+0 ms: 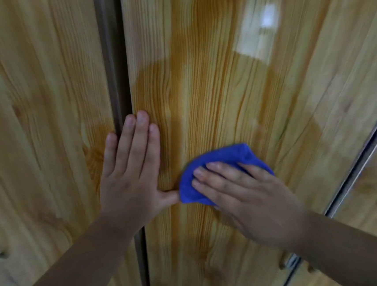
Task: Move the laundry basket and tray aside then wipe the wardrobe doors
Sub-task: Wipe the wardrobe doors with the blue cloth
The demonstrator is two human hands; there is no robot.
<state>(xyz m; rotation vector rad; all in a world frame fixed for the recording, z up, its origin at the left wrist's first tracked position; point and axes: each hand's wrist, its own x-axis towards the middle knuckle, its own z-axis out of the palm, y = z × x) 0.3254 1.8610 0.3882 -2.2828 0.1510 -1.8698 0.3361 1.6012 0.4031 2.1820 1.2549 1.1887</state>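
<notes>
I had the left hand [130, 171] laid flat against the wardrobe, a little left of centre in the frame. It straddled the dark seam [115, 57] between the left door [30, 112] and the middle door [223, 82]. Its fingers [144, 133] were straight and close together, pointing up the panel. They held nothing and only pressed on the wood. The thumb stuck out to the right, its tip touching the blue cloth [225, 155].

The right hand [241, 197] lay on that cloth at lower centre, its fingers spread flat and aimed toward the upper left. They pinned the bunched cloth to the middle door rather than curling round it. I could not see where its thumb sat.

The door's long axis ran up and down the frame. Most of the panel lay above and to the right of the cloth, up to the window glare in the upper right and across to the metal strip [368, 160] at the right edge. With the left thumb closing off the left side, I judged the next stroke should go up or to the right, and that it was the right hand's to make.

Neither laundry basket nor tray showed in this view, so I took the wiping to be under way.
</notes>
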